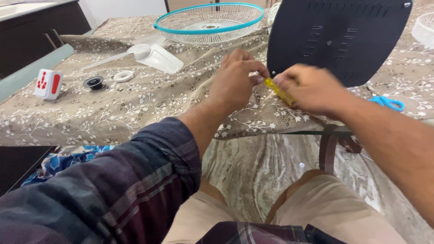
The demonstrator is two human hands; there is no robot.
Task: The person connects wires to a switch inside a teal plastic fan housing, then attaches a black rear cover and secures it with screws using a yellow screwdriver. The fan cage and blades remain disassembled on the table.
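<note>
With the wire fan guard [209, 22], translucent blade [151, 55] and small fittings already off on the counter [135, 113], both hands' fingers pinch a yellow-handled screwdriver [279, 91], apparently at the dark fan base [337, 38].

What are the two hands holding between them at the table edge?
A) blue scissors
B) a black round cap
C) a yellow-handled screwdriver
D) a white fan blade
C: the left hand and right hand both pinch the yellow-handled screwdriver; the blue scissors lie untouched on the table.
</note>
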